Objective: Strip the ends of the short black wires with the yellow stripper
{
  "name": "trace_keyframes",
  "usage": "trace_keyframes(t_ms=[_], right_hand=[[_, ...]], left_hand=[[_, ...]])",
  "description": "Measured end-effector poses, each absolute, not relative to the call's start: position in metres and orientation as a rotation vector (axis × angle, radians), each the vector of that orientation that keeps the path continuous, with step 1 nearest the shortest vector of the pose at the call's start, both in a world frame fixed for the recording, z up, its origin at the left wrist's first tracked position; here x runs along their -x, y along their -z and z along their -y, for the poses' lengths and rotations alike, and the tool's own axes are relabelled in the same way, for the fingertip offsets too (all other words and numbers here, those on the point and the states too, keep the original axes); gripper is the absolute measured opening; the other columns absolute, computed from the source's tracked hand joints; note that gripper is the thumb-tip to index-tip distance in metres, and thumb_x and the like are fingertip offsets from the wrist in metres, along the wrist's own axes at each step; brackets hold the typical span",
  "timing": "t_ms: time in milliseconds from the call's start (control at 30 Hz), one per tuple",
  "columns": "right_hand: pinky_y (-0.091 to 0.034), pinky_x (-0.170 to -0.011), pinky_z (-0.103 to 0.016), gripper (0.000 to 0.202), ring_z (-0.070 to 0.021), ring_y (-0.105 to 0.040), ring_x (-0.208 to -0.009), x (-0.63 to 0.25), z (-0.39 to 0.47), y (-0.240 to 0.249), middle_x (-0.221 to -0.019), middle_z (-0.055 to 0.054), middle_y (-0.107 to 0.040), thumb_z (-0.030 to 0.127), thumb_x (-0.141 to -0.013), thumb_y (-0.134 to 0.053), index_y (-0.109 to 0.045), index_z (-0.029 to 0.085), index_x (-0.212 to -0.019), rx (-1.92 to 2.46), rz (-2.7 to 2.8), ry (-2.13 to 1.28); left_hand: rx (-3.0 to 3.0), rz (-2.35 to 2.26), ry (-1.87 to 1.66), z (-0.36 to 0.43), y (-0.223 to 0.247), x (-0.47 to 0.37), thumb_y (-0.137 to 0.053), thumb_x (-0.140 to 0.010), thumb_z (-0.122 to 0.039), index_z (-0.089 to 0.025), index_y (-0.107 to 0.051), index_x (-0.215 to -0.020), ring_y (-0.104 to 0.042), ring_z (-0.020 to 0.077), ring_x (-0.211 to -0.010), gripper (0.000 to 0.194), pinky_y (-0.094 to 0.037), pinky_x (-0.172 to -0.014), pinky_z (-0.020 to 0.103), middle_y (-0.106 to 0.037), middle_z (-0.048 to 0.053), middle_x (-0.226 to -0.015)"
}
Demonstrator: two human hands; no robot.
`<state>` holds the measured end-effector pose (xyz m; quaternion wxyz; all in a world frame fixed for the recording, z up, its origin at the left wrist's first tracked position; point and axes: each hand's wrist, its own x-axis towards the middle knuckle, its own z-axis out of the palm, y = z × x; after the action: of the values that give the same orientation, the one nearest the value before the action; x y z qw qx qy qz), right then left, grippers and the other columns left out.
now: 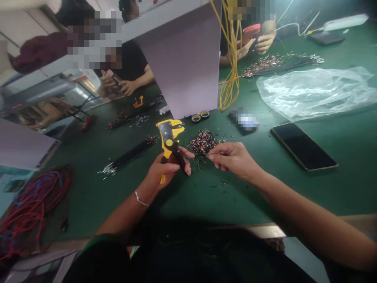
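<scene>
My left hand (160,171) is wrapped around the handles of a yellow and black wire stripper (166,135), whose jaws point away from me. Its handles look spread apart. To the right, my right hand (234,158) is closed in a pinch at the near edge of a pile of short copper-ended wire pieces (202,141). Whatever sits between its fingertips is too small to make out. Left of the stripper lies a bundle of black wires (128,158) with bare tips at both ends.
A phone (303,145), a clear plastic bag (315,90) and tape rolls (200,116) lie on the green table (253,204). Yellow cables (231,78) hang beside a pale divider (185,67). Red and blue cables (38,204) are heaped left. Other people sit across the table.
</scene>
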<state>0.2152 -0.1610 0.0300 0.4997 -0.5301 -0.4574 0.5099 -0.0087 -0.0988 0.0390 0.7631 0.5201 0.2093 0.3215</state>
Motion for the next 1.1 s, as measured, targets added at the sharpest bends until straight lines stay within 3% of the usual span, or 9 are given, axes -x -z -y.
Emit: trace_keyframes(t_ms=[100, 300, 733, 1000, 1100], right_hand=[[-0.032, -0.038, -0.023, 0.01, -0.0064, -0.043, -0.037, -0.209, 0.161, -0.028, -0.046, 0.003, -0.057, 0.026, -0.07, -0.072, -0.071, 0.017, -0.066, 1.33, 1.191, -1.292], [-0.031, -0.04, -0.023, 0.01, -0.0071, -0.042, -0.038, -0.203, 0.161, -0.023, -0.045, 0.003, -0.056, 0.023, -0.071, -0.067, -0.07, 0.017, -0.063, 1.372, 1.261, -1.26], [-0.034, -0.044, -0.027, 0.014, -0.0095, -0.044, -0.042, -0.22, 0.157, -0.025, -0.044, 0.002, -0.055, 0.027, -0.069, -0.066, -0.067, 0.018, -0.058, 1.433, 1.162, -0.992], [-0.033, -0.043, -0.026, 0.012, -0.0087, -0.044, -0.041, -0.212, 0.162, -0.031, -0.045, 0.003, -0.055, 0.027, -0.07, -0.067, -0.067, 0.019, -0.061, 1.352, 1.183, -1.068], [-0.032, -0.042, -0.026, 0.012, -0.0082, -0.043, -0.04, -0.206, 0.163, -0.028, -0.045, 0.003, -0.054, 0.027, -0.07, -0.066, -0.068, 0.018, -0.062, 1.35, 1.219, -1.15]], left_hand=[[-1.105, -0.44, -0.672, 0.1, -0.041, 0.008, -0.066, -0.067, -0.017, -0.014, -0.066, -0.109, -0.064, 0.0203, -0.073, 0.042, -0.055, -0.069, 0.04, -0.069, 0.016, -0.114], [-1.045, -0.479, -0.704, 0.104, -0.04, 0.005, -0.069, -0.066, -0.012, -0.013, -0.065, -0.104, -0.065, 0.0213, -0.076, 0.039, -0.054, -0.072, 0.04, -0.066, 0.006, -0.087], [-1.138, -0.466, -0.711, 0.097, -0.034, 0.012, -0.071, -0.065, -0.014, -0.013, -0.064, -0.104, -0.064, 0.0204, -0.072, 0.039, -0.054, -0.069, 0.039, -0.063, 0.005, -0.082], [-1.159, -0.44, -0.686, 0.095, -0.036, 0.009, -0.068, -0.066, -0.016, -0.014, -0.065, -0.11, -0.066, 0.0226, -0.078, 0.044, -0.054, -0.072, 0.041, -0.068, 0.014, -0.111], [-1.126, -0.414, -0.687, 0.098, -0.036, 0.008, -0.069, -0.067, -0.017, -0.014, -0.064, -0.111, -0.066, 0.0238, -0.082, 0.045, -0.055, -0.074, 0.042, -0.069, 0.014, -0.109]])
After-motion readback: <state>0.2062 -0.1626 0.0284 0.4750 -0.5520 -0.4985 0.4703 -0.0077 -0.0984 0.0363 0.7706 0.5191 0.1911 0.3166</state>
